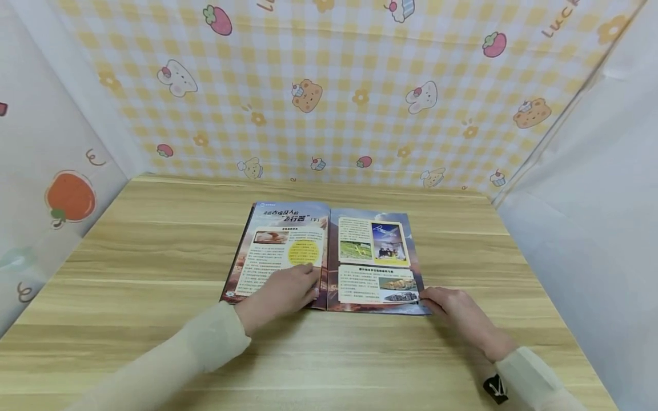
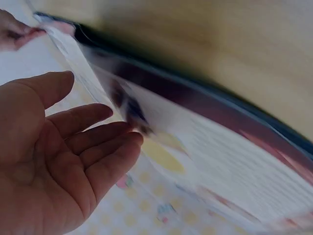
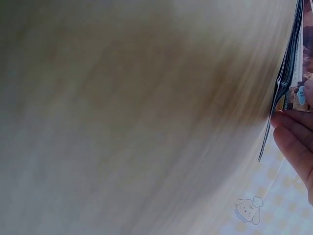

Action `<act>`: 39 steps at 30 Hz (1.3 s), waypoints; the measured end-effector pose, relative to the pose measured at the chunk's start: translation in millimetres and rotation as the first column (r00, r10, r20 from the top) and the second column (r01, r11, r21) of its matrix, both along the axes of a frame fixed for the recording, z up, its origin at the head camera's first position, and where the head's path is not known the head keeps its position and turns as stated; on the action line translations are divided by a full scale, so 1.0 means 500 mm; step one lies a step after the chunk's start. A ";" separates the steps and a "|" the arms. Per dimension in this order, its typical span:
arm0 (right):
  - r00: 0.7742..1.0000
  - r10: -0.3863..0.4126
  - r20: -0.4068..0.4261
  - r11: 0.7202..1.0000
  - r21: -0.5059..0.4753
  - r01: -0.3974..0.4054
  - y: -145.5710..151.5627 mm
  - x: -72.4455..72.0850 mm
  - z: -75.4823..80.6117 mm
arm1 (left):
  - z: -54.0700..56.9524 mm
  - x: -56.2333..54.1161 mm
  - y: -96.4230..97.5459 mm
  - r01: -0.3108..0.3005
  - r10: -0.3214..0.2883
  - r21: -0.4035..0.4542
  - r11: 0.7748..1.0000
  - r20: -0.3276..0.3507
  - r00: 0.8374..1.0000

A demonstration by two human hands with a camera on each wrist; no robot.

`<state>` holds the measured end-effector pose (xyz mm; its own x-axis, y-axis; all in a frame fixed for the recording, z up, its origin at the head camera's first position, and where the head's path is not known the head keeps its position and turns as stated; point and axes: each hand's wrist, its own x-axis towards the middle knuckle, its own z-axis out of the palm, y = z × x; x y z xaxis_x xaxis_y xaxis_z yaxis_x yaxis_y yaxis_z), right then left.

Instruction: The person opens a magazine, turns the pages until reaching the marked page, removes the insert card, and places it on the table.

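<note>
An open magazine (image 1: 352, 279) lies on the wooden table, its two pages printed with Chinese text, photos and a yellow circle on the left page. My left hand (image 1: 283, 294) is over the lower part of that left page, near the centre fold. In the left wrist view the left hand (image 2: 78, 152) has loosely extended fingers, with the tips at the page surface. At the lower right corner my right hand (image 1: 460, 314) pinches the page edge. The right wrist view shows fingers of the right hand (image 3: 296, 139) against the magazine's edge (image 3: 289, 63), some leaves fanned apart.
The wooden table (image 1: 154, 251) extends around the magazine. A yellow checked cloth (image 1: 334, 131) with cartoon prints hangs behind it. White side panels (image 1: 591, 188) stand at left and right. A small black tag (image 1: 495, 389) is by the right sleeve.
</note>
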<state>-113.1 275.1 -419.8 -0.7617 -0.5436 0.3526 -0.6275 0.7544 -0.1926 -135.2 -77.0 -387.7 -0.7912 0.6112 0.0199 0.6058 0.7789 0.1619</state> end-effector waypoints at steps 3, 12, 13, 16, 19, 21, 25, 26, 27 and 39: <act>1.000 -0.001 -0.001 1.000 0.001 0.001 0.000 0.001 0.001 | -0.004 0.006 0.039 0.053 -0.053 -0.003 0.999 0.009 0.999; 1.000 -0.001 -0.031 1.000 -0.017 0.001 0.001 0.005 -0.002 | -0.009 0.019 0.151 0.142 -0.136 -0.096 0.985 0.073 0.988; 0.999 -0.004 -0.035 1.000 -0.017 0.003 0.001 0.005 -0.002 | -0.010 0.019 0.163 0.153 -0.147 -0.098 0.983 0.069 0.987; 0.999 -0.012 -0.046 1.000 -0.022 0.011 0.002 0.008 -0.001 | -0.015 0.018 0.198 0.184 -0.181 -0.105 0.977 0.038 0.983; 0.998 -0.013 -0.061 0.999 -0.030 0.011 0.004 0.009 -0.001 | -0.018 0.019 0.227 0.198 -0.200 -0.110 0.974 0.000 0.980; 0.997 -0.008 -0.076 0.999 -0.041 0.005 0.005 0.010 0.000 | -0.020 0.020 0.243 0.197 -0.200 -0.114 0.974 -0.018 0.980; 0.995 -0.005 -0.103 0.998 -0.055 -0.001 0.005 0.010 0.003 | -0.022 0.020 0.268 0.194 -0.202 -0.117 0.974 -0.056 0.978; 0.994 -0.006 -0.107 0.998 -0.057 0.000 0.005 0.011 0.003 | -0.024 0.020 0.274 0.192 -0.201 -0.118 0.974 -0.071 0.977; 0.994 -0.008 -0.111 0.998 -0.058 0.001 0.005 0.011 0.004 | -0.025 0.020 0.279 0.188 -0.198 -0.115 0.975 -0.082 0.977; 0.993 -0.019 -0.113 0.997 -0.081 0.010 0.003 0.013 0.007 | -0.035 0.012 0.316 0.142 -0.163 -0.144 0.979 -0.141 0.977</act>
<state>-106.6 276.4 -416.2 -0.7218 -0.4997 0.4790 -0.6381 0.7484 -0.1809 -129.0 81.2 -405.5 -0.6825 0.7296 0.0428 0.7286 0.6838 -0.0395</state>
